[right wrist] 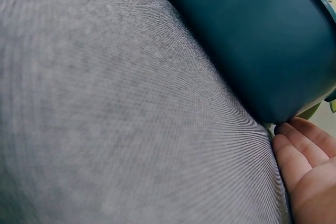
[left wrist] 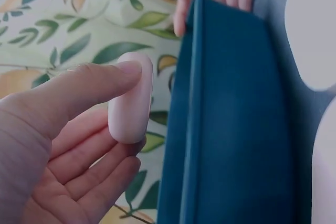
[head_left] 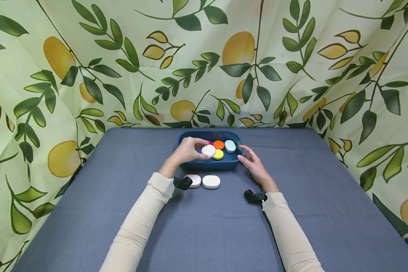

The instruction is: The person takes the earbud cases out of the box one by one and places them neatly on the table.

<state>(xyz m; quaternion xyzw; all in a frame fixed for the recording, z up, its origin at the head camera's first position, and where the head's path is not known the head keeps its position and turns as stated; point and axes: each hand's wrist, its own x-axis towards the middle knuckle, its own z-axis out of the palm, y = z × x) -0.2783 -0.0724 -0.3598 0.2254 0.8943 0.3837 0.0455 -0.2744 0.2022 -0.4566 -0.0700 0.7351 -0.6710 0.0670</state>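
A pale pink, rounded soap-like bar is pinched between the thumb and fingers of my left hand, above the blue bin. The left wrist view shows the bar edge-on, under the thumb. Inside the bin lie an orange round piece, a yellow one, a light blue oval one and a magenta one, mostly hidden by my left hand. With extended fingers, my right hand touches the bin's right end.
Two white oval bars, one whole and one partly behind the left wrist camera, lie in front of the bin. A grey-blue cloth covers the table. Leaf-patterned curtain surrounds the back and sides.
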